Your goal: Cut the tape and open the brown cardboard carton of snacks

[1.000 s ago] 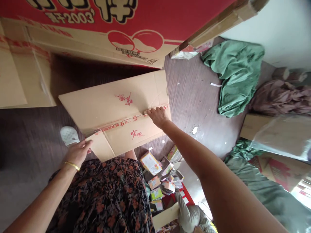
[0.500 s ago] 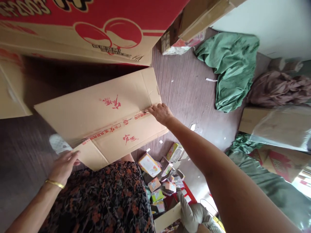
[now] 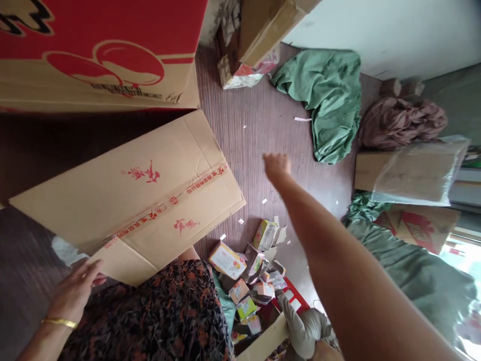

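Note:
A brown cardboard box (image 3: 150, 200) with red printing lies slanted in front of me, its two flaps meeting along a seam covered by printed tape (image 3: 173, 201). At its near left corner, my left hand (image 3: 77, 288) is closed on the edge, thumb on top; a yellow bangle circles the wrist. My right hand (image 3: 277, 166) hangs over the floor to the right of the box, apart from it. Its fingers point away and are smeared by motion, so whether it holds anything cannot be seen.
A big red-and-brown carton (image 3: 124, 75) stands behind the box. Small opened packs (image 3: 246, 306) are heaped at lower right, beside another person's grey-gloved hand (image 3: 295, 326). Green cloth (image 3: 326, 100) lies on the floor (image 3: 259, 125); farther right is a plastic-covered carton (image 3: 409, 173).
My right hand has left the taped seam and moved right, off the box. The tape now lies flatter across the seam. My left hand stays at the corner; the view has shifted right.

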Demonstrator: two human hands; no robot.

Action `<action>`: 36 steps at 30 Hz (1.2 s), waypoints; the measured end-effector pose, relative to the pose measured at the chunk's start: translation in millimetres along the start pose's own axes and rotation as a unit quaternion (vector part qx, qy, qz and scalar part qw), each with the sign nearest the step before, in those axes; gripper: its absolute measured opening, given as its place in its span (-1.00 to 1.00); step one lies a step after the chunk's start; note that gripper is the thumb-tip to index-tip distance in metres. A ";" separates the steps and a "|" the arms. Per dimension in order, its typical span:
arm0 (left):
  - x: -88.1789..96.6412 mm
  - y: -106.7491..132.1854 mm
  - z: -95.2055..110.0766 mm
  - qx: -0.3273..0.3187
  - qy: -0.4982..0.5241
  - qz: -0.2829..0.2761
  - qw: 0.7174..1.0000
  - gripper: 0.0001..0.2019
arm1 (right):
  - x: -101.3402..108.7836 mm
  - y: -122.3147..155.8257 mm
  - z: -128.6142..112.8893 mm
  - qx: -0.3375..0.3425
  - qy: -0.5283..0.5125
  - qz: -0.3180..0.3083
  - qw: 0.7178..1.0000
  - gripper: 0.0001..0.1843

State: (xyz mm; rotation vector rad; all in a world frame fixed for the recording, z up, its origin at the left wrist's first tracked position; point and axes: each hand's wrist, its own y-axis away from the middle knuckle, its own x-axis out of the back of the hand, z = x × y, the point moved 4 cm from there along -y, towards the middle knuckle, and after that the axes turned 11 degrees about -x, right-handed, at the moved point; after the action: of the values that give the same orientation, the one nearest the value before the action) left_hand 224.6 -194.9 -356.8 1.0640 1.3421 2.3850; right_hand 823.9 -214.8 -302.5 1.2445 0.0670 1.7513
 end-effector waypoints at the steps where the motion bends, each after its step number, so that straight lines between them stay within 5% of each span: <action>1: -0.5 0.0 0.6 0.007 0.018 0.003 1.000 -0.73 | -2.4 0.0 15.9 -0.062 -0.031 -0.005 0.998 -0.67; 4: -2.1 1.8 5.7 0.030 0.061 0.007 0.998 -0.75 | -16.3 12.1 18.0 -0.112 -0.125 -0.013 0.986 -0.64; 10: -5.6 14.2 27.2 0.060 0.146 -0.005 0.987 -0.69 | -46.4 60.1 -99.1 -0.094 -0.364 0.000 0.927 -0.55; 13: -8.8 22.6 38.5 0.071 0.172 0.003 0.982 -0.66 | -48.2 74.3 -122.8 -0.123 -0.389 0.037 0.912 -0.49; 19: -10.3 18.6 47.9 0.090 0.146 0.006 0.985 -0.54 | -46.1 73.0 -112.4 -0.120 -0.387 0.045 0.913 -0.56; 25: -7.9 5.3 40.0 0.074 0.104 -0.022 0.992 -0.53 | -48.2 45.1 -94.2 -0.160 -0.413 -0.023 0.896 -0.68; 29: -10.8 10.4 41.6 0.050 0.141 -0.011 0.989 -0.65 | -44.6 32.1 -90.6 -0.108 -0.431 -0.089 0.892 -0.64; 36: -11.6 9.8 55.9 0.047 0.100 -0.090 0.990 -0.48 | -37.0 40.0 -90.0 -0.041 -0.455 -0.078 0.886 -0.66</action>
State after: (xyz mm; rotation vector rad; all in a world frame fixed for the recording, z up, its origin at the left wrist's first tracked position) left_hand 272.3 -169.1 -336.2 0.7044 1.5581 2.3630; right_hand 730.8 -222.8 -350.8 1.8182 -0.4384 0.8831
